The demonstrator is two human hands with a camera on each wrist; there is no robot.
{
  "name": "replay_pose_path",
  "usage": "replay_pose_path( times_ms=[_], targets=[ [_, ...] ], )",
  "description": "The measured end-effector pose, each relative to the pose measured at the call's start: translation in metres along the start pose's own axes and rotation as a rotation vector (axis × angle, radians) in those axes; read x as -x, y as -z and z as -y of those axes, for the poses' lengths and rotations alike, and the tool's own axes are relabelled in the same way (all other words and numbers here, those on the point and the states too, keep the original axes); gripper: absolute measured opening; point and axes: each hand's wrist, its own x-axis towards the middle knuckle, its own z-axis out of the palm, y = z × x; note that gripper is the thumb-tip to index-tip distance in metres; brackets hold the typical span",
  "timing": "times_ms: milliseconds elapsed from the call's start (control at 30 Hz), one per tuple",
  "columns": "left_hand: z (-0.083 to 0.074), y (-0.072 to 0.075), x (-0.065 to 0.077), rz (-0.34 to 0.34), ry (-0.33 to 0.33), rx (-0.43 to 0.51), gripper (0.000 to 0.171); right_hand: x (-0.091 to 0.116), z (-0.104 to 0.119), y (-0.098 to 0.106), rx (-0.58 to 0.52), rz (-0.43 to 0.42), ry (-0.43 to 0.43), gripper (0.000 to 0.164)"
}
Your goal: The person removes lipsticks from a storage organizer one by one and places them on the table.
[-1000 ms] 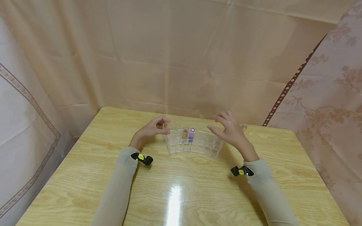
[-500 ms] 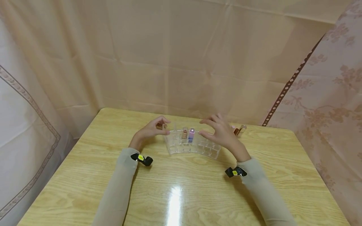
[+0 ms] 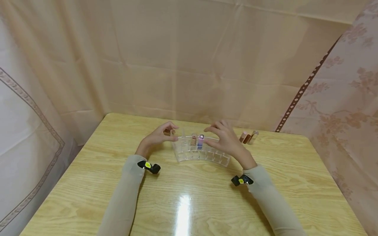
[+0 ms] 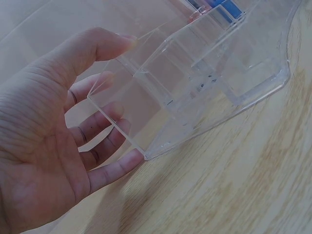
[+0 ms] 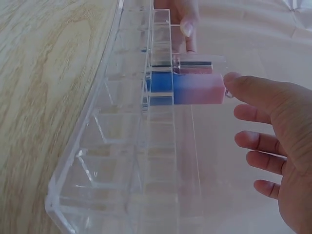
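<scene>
A clear, curved lipstick organizer (image 3: 212, 158) with rows of compartments stands on the table. My left hand (image 3: 160, 133) holds its left end, thumb at the top edge and fingers behind the end wall in the left wrist view. Two tubes stand upright side by side in the back row: a pink-and-blue lipstick tube (image 5: 202, 89) and a clear-topped, brownish-pink one (image 3: 193, 140). My right hand (image 3: 225, 139) is just right of the pink-and-blue tube, fingers spread. In the right wrist view its thumb tip is right at that tube's top end, the other fingers apart from it.
Right of the organizer, behind my right wrist, three more tubes lie close together: a pinkish one (image 3: 243, 136), a dark brown one (image 3: 246, 139) and a clear-ended one (image 3: 253, 136). A beige curtain (image 3: 195, 65) hangs behind the wooden table (image 3: 147, 200).
My right hand has moved left along the organizer to the pink-and-blue tube, uncovering the three tubes at the right. The left hand has stayed at the organizer's left end.
</scene>
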Motion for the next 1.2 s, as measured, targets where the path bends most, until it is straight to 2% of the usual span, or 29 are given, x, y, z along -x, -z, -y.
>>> replay_pose_path(
  times_ms=[867, 1200],
  targets=[
    [-0.004, -0.001, 0.003, 0.002, 0.018, 0.033, 0.047, 0.003, 0.004, -0.008, 0.023, 0.077, -0.051, 0.037],
    [-0.003, -0.001, 0.003, 0.003, 0.023, 0.034, 0.046, 0.004, 0.003, -0.013, 0.023, 0.061, -0.018, 0.035]
  ],
)
